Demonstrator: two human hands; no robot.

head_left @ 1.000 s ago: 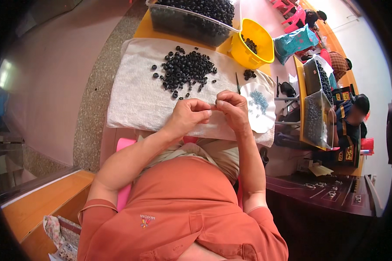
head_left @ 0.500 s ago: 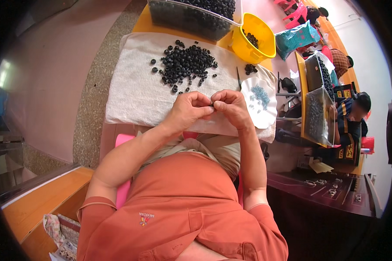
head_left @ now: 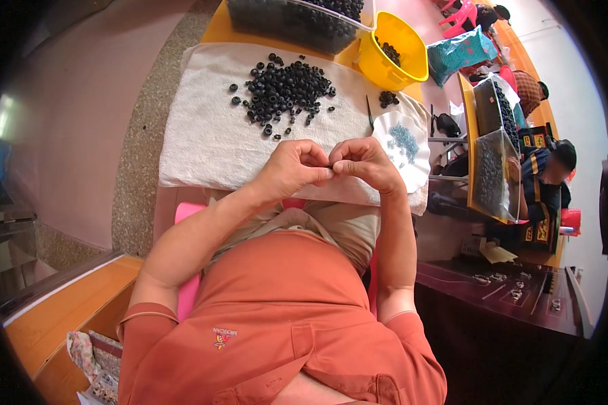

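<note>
My left hand [head_left: 292, 167] and my right hand [head_left: 363, 162] meet fingertip to fingertip over the near edge of a white towel [head_left: 203, 135]. Between the fingertips they pinch a small black ring [head_left: 330, 166], mostly hidden by the fingers. Farther out on the towel lies a heap of several black rubber rings [head_left: 284, 91]. A white plate [head_left: 419, 158] with small blue-grey parts [head_left: 405, 140] sits just right of my right hand.
A yellow bowl [head_left: 393, 64] holding black rings and a clear bin [head_left: 290, 23] full of them stand at the table's far edge. At the right another person [head_left: 544, 185] sits by clear bins [head_left: 490, 172] of dark parts. A dark bench [head_left: 513, 304] lies lower right.
Both hands stay joined at the towel's near edge, with only slight finger shifts. The view has tilted a little, so the table sits higher in the picture.
</note>
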